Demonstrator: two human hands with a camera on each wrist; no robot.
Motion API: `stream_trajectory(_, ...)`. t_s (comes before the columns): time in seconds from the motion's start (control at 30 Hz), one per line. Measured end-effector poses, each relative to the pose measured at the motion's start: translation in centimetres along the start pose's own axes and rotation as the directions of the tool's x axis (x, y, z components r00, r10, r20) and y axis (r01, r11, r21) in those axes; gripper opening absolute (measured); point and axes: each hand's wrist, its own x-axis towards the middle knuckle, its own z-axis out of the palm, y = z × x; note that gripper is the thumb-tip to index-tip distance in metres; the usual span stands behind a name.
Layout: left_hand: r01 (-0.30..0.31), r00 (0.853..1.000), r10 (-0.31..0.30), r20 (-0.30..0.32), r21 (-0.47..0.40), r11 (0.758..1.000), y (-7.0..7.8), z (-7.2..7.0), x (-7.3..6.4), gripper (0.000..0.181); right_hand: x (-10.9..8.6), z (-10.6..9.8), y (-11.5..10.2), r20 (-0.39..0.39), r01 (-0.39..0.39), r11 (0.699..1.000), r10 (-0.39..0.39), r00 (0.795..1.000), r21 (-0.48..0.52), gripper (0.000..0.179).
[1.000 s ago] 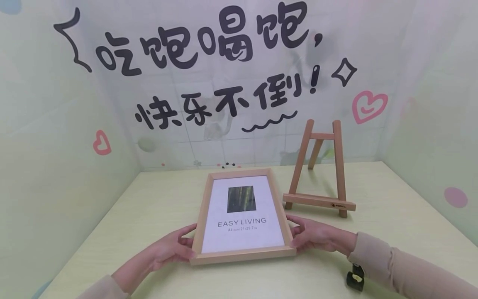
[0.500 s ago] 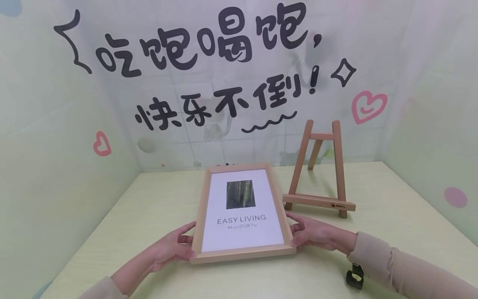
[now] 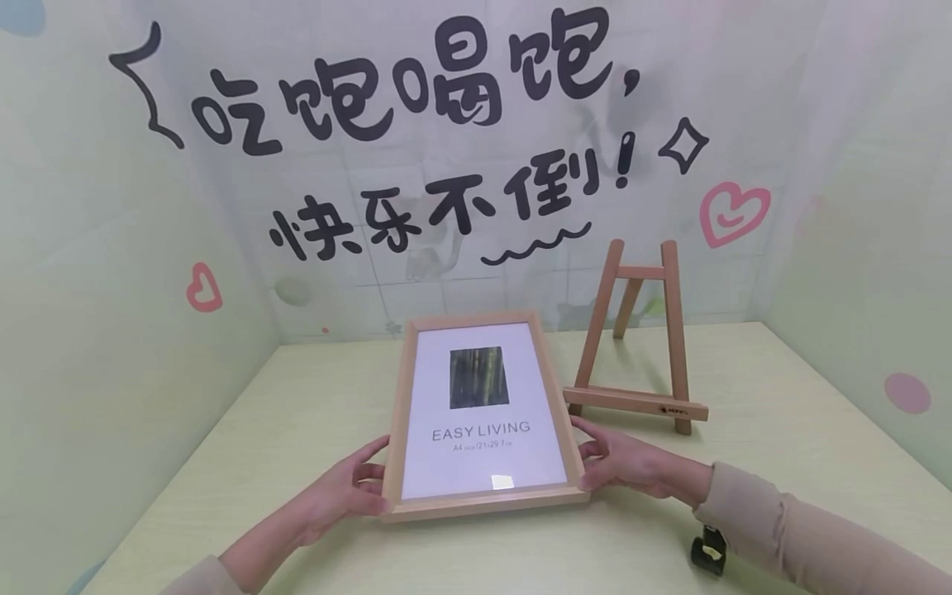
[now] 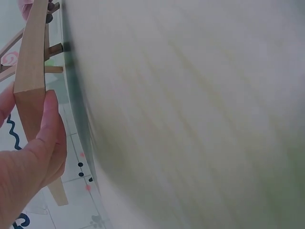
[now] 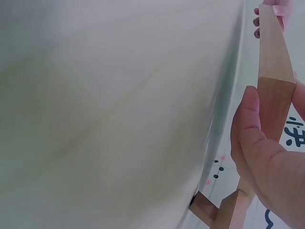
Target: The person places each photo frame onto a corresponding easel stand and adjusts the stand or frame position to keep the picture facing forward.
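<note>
A light wooden picture frame (image 3: 483, 467), holding a white sheet printed "EASY LIVING" and a small bamboo picture, tilts with its far end raised. My left hand (image 3: 335, 500) grips its near left corner, and my right hand (image 3: 625, 463) grips the near right corner. In the left wrist view, the thumb and fingers (image 4: 50, 124) pinch the frame's wooden side (image 4: 31, 52), which hangs above the table. Likewise in the right wrist view, the fingers (image 5: 250, 114) hold the frame's edge (image 5: 275, 102) off the surface. A brown wooden easel (image 3: 673, 339) stands just right of the frame.
A pale wood-grain table (image 3: 245, 430) lies under everything. Behind it hangs a white backdrop (image 3: 357, 289) with black lettering, and light green walls rise at both sides. A black strap device (image 3: 709, 552) sits beneath the right wrist.
The far end of the picture frame has risen, so its face tilts more toward me. Both hands keep their grip on the near corners; the easel stays put.
</note>
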Motion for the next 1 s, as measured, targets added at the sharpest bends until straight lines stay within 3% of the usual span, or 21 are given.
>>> stream_trajectory(0.23,-0.037,0.999,0.037,-0.020,0.004,0.999,0.2,0.3,0.3,0.098,-0.2,-0.2,-0.1,-0.047,0.028,0.997,-0.032,0.998,-0.069,0.100)
stream_trajectory(0.67,-0.136,0.989,0.138,-0.048,0.033,0.990,0.0,0.5,0.5,0.102,-0.1,-0.7,-0.4,-0.042,0.149,0.973,-0.158,0.986,-0.174,0.100)
stream_trajectory(1.0,-0.258,0.963,0.263,-0.056,0.086,0.962,0.3,0.7,1.2,0.098,0.0,-1.2,-0.8,-0.059,0.193,0.950,-0.213,0.975,-0.245,0.099)
